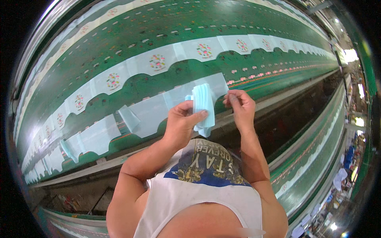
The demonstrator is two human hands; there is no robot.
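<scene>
My left hand (180,121) grips a folded stack of light blue fabric pieces (203,104), thumb across its front and fingers behind. Just beyond the stack, a pale blue cut fabric piece (219,82) lies along the near side of the green table. My right hand (242,107) has its thumb and forefinger pinched at that piece's right corner. Left of my hands, more pale blue pieces (97,137) with scalloped edges lie end to end, some with a folded-up edge. The stack hides part of the fabric behind it.
Across the long green table (158,23) runs a row of pale blue pieces (178,49) with round flowery prints. A metal rail (278,90) edges the table in front of me. A dark gap (278,127) lies beyond it, then another green table (313,174) at right.
</scene>
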